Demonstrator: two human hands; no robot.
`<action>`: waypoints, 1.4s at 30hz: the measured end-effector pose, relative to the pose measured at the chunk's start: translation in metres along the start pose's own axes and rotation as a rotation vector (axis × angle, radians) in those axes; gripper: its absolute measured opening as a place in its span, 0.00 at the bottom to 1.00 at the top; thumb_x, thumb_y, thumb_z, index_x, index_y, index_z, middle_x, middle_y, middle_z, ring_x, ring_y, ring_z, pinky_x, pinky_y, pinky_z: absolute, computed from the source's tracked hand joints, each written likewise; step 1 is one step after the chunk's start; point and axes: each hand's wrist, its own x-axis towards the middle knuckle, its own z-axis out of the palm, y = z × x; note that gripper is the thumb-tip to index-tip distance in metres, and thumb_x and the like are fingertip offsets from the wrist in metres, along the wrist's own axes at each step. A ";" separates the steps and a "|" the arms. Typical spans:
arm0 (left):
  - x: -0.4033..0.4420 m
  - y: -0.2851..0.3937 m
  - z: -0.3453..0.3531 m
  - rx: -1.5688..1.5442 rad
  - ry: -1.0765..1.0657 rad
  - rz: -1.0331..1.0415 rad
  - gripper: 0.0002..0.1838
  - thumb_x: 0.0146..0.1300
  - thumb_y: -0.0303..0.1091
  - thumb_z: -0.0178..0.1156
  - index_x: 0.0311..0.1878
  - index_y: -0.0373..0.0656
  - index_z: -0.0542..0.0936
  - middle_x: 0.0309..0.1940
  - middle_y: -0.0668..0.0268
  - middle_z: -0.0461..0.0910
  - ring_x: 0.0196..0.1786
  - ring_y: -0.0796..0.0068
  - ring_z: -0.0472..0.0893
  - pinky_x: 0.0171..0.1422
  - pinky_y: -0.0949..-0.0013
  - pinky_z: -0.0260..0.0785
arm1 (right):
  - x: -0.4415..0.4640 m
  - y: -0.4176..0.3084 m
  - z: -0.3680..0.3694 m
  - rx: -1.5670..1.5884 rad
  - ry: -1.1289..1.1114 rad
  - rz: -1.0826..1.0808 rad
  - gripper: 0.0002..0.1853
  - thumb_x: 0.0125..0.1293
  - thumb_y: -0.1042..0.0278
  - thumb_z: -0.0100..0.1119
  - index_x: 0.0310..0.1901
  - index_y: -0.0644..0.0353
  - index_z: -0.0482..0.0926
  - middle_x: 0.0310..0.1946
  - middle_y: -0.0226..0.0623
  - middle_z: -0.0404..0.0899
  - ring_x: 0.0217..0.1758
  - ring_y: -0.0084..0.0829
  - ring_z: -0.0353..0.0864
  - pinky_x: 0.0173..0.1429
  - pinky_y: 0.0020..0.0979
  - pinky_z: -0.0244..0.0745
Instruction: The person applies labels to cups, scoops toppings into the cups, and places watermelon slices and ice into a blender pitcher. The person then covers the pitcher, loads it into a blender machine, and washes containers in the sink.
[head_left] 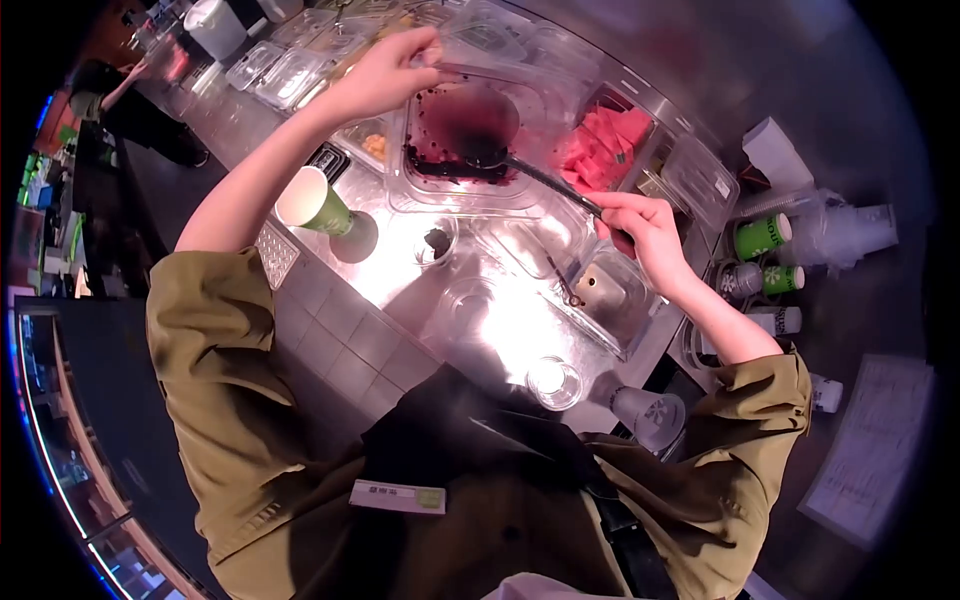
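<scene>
The right hand [640,235] covers part of a long black ladle [555,185], its bowl hard to separate from blurred dark red contents [450,168] inside a clear rectangular plastic container [470,207]. Lettering on the white paper sheet [868,450] is illegible; glare hides patches of the shiny steel surface [512,325].

Clear plastic tub [468,205] is sitting well back from the steel counter's [392,278] near edge. Dark purple contents [440,163] are pooling along its near wall, specks clinging higher. Dark ladle [553,184] is slanting over its right rim, head inside, outline blurred.
</scene>
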 end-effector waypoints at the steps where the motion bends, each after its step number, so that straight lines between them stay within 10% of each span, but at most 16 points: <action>1: -0.005 -0.014 -0.003 -0.007 0.013 -0.036 0.08 0.53 0.30 0.52 0.29 0.45 0.62 0.19 0.76 0.62 0.18 0.89 0.61 0.19 0.81 0.54 | 0.001 0.002 0.001 -0.004 -0.012 -0.001 0.17 0.52 0.77 0.44 0.43 0.68 0.77 0.19 0.27 0.71 0.14 0.12 0.55 0.18 0.15 0.48; 7: -0.010 -0.072 -0.013 -0.098 0.089 -0.104 0.07 0.50 0.27 0.50 0.30 0.45 0.63 0.22 0.76 0.62 0.20 0.88 0.62 0.20 0.80 0.56 | -0.008 0.001 0.017 -0.063 -0.132 0.015 0.17 0.53 0.78 0.43 0.44 0.65 0.77 0.19 0.29 0.74 0.14 0.12 0.57 0.18 0.15 0.49; 10: -0.016 -0.080 -0.021 -0.182 0.093 -0.191 0.06 0.50 0.27 0.50 0.30 0.45 0.63 0.24 0.76 0.62 0.21 0.89 0.62 0.20 0.81 0.56 | -0.006 0.015 0.039 -0.223 -0.164 -0.053 0.15 0.54 0.79 0.46 0.44 0.69 0.76 0.23 0.31 0.75 0.22 0.16 0.70 0.26 0.20 0.65; 15: -0.016 -0.095 -0.017 -0.232 0.104 -0.206 0.07 0.50 0.26 0.50 0.30 0.44 0.62 0.23 0.77 0.61 0.22 0.89 0.61 0.20 0.81 0.54 | 0.012 0.032 0.074 -1.294 -0.217 -0.802 0.18 0.41 0.75 0.54 0.40 0.61 0.76 0.22 0.33 0.70 0.22 0.31 0.73 0.26 0.30 0.70; 31: -0.035 -0.029 -0.002 0.066 0.330 0.092 0.09 0.47 0.31 0.54 0.30 0.41 0.64 0.16 0.60 0.66 0.21 0.65 0.70 0.27 0.66 0.61 | 0.039 -0.039 0.100 -1.691 0.230 -0.807 0.17 0.41 0.72 0.52 0.38 0.68 0.74 0.22 0.34 0.68 0.21 0.30 0.72 0.22 0.29 0.68; 42: -0.029 -0.020 -0.036 -0.141 0.287 0.024 0.10 0.47 0.30 0.57 0.32 0.39 0.69 0.19 0.66 0.71 0.23 0.80 0.68 0.30 0.73 0.62 | 0.041 -0.042 0.090 -1.534 0.131 -0.929 0.19 0.43 0.73 0.52 0.42 0.57 0.75 0.26 0.32 0.68 0.24 0.29 0.71 0.25 0.30 0.67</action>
